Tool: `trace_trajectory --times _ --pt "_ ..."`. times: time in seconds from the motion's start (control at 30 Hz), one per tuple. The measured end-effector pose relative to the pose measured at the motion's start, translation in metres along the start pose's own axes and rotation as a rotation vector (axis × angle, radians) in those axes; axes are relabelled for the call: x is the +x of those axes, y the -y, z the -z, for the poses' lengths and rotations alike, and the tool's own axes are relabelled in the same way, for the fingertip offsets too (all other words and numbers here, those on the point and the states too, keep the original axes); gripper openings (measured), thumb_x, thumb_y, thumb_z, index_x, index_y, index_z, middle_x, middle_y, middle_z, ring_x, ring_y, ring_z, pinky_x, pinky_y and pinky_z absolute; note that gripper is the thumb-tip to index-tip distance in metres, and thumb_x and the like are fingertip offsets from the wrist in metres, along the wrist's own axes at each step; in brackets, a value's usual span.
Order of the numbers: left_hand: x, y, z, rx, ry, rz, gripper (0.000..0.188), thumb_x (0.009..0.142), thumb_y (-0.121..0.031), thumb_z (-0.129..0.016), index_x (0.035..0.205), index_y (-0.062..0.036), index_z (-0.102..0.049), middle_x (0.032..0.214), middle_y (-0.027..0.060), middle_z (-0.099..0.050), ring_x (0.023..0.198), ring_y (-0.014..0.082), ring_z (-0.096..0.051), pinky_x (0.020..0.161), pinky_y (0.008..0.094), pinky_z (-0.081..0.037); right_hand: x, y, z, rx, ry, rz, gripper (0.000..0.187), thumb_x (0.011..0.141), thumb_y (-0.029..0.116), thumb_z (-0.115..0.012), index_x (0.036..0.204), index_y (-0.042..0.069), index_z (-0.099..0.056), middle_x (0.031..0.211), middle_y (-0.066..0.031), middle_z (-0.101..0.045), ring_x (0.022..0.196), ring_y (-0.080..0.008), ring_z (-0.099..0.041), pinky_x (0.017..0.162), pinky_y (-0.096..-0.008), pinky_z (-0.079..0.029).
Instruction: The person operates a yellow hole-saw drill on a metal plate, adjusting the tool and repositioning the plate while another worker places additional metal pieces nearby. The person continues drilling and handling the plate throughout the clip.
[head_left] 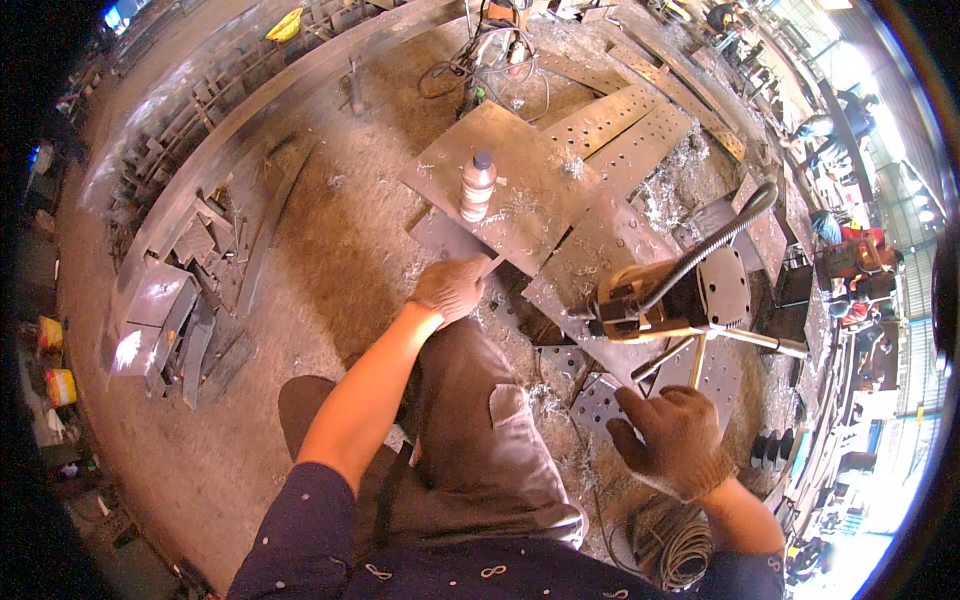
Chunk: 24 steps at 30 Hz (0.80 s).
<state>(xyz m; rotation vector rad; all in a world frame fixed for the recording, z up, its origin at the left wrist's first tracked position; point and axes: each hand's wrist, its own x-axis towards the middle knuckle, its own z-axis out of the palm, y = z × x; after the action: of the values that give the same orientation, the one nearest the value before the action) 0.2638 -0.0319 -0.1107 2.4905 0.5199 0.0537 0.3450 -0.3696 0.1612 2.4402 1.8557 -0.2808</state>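
A drill press with a yellow-brown body (625, 300) and a black motor top (725, 288) stands on the metal plates at right. Spoked feed handles (762, 341) stick out from its side. My gloved right hand (672, 440) is closed round the lower spoke's end, the thumb apart; its palm hides the knob. Above my knee, my gloved left hand (450, 287) is closed, with a thin pale tip poking out toward the plate corner; what it holds is unclear. A clear plastic bottle (477, 187) with a dark cap stands upright on the large brown plate (530, 150).
Drilled plates (640, 135) with rows of holes lie beyond, amid curly metal shavings (688, 155). Tangled cables (470, 70) lie at the far side, a coiled cable (682, 550) near my right elbow. Scrap steel (190, 330) is piled at left. Other people (845, 125) are at far right.
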Motion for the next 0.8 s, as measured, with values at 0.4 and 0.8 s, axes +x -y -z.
trace_trajectory --times 0.4,0.8 --pt "0.145 -0.015 -0.036 0.143 -0.396 -0.124 0.032 0.1 -0.017 -0.067 0.129 -0.0043 -0.063 0.103 0.0226 -0.078 0.097 0.0406 -0.079 0.08 0.0538 -0.062 0.008 -0.006 -0.002 0.07 -0.077 0.002 0.032 0.093 0.034 -0.08 0.114 0.01 -0.075 0.065 -0.0054 -0.068 0.062 -0.0293 -0.073 0.076 -0.0468 -0.063" --pt "-0.065 -0.136 -0.022 -0.574 -0.115 -0.006 0.031 0.106 -0.03 -0.075 0.121 -0.0039 -0.074 0.105 0.0191 -0.08 0.086 0.031 -0.078 0.076 0.0391 -0.059 -0.015 -0.007 -0.01 0.123 -0.088 -0.064 0.025 0.098 0.026 -0.07 0.115 0.008 -0.07 0.063 -0.0075 -0.066 0.058 -0.0344 -0.071 0.053 -0.0515 -0.057"
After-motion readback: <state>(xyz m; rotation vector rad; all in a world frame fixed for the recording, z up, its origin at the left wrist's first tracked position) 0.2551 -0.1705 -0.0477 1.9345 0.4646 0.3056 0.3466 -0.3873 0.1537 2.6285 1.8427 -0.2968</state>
